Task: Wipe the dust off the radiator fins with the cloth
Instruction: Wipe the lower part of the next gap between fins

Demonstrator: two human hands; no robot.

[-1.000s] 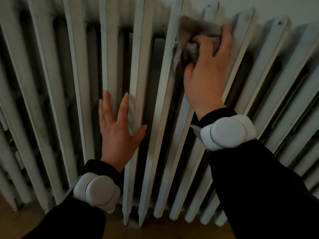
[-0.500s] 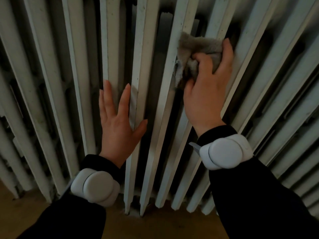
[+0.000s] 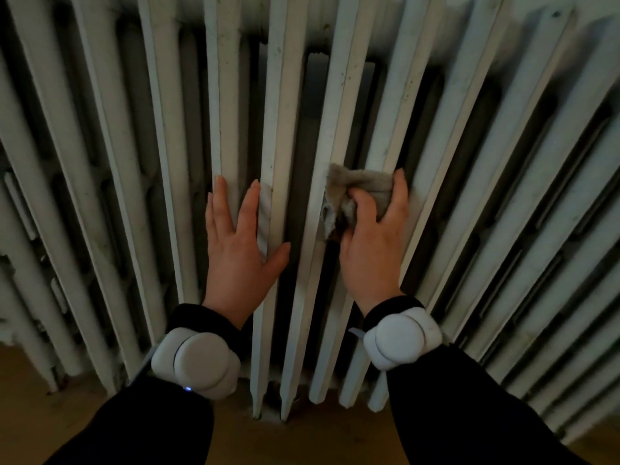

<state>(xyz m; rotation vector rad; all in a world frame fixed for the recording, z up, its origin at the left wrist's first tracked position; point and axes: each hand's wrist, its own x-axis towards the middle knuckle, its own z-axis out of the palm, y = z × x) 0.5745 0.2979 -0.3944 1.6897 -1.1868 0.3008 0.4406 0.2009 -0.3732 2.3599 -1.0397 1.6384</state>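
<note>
A white cast-iron radiator with many upright fins fills the view. My right hand grips a bunched grey-brown cloth and presses it against two fins right of centre, about halfway down their length. My left hand lies flat with fingers spread on the fins just left of centre, holding nothing. Both wrists carry white round bands over black sleeves.
Dark gaps run between the fins. A brown wooden floor lies below the fins' lower ends, with some dust at their base. A pale wall shows at the top right corner.
My right hand has slid the cloth down the fins from near their top to about mid-height. My left hand has stayed flat on the same fins.
</note>
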